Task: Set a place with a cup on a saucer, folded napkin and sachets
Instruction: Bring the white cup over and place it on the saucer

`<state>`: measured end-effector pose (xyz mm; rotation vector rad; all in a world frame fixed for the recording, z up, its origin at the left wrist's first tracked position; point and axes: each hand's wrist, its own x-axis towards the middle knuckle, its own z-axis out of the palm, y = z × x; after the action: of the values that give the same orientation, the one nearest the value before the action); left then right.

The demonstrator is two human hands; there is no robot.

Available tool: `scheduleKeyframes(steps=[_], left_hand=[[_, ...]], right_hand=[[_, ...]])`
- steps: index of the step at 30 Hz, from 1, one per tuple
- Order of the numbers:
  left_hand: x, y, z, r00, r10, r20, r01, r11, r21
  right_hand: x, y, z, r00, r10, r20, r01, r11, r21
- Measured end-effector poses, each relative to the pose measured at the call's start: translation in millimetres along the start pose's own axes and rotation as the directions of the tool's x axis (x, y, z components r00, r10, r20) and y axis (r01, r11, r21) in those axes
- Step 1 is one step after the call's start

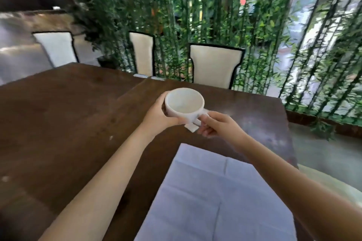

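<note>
A white cup [184, 102] is held above the dark wooden table [64, 115], empty inside. My left hand [158, 115] cups its left side and underside. My right hand [217, 124] pinches the handle on its right side. A small white sachet [191, 127] shows just under the cup, between my hands; whether it lies on the table or is held I cannot tell. A pale unfolded napkin [211, 197] lies spread flat on the table in front of me, with fold creases. No saucer is in view.
Three cream chairs with black frames [214, 64] [143, 54] [56, 47] stand along the far side of the table. Behind them is a screen of green bamboo plants [205, 10]. The table's right edge [286, 123] drops off to a pale floor.
</note>
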<state>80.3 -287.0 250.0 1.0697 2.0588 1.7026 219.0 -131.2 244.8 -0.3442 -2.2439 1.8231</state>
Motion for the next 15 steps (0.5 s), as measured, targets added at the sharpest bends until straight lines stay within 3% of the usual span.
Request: scheduleKeyframes(steps=[8, 15], left_hand=[[-95, -20, -83, 0.970, -0.101, -0.220, 0.100, 0.995, -0.013], [-158, -42, -124, 0.918, -0.200, -0.343, 0.219, 0.976, 0.016]], right_hand=[[7, -8, 95, 0.944, -0.029, 0.329, 0.036, 0.999, -0.017], [10, 4, 161, 0.860, -0.016, 0.511, 0.042, 0.998, -0.039]])
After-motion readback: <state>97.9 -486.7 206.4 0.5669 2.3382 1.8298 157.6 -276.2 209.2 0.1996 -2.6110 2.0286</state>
